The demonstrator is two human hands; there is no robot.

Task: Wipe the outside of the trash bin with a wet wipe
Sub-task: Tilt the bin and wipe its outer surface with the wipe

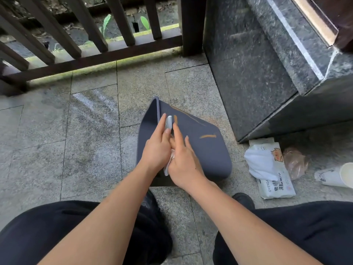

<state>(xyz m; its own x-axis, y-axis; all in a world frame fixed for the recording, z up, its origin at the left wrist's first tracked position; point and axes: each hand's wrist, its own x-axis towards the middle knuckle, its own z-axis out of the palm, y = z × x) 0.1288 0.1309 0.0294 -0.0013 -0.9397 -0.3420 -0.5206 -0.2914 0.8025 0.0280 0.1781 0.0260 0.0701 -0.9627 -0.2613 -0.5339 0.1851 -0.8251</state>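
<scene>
**Bin Half Wiped, Orange Marks Left**

Lying on its side on the stone floor, just in front of the knees: a dark blue trash bin. Open end hidden near the legs, so no telling what is inside.

On top of the bin, both hands close together. Left hand flat on the bin, fingers straight and reaching forward. Right hand with fingers mostly straight too, pressing down. Between the two hands, a white wet wipe, folded small, one end poking out past the fingertips and another bit showing down by the wrists. Hard to tell which hand really holds it.

Still dirty: orange marks on the blue side, one short streak to the right of the hands and a longer thin line farther up. So the job looks started, not done. Far side and underside not seen at all.

Beside the bin on the right: a wipe pack, open, with a white sheet sticking out. Next to it a crumpled plastic bag and a paper cup, inside too hard to see.
</scene>
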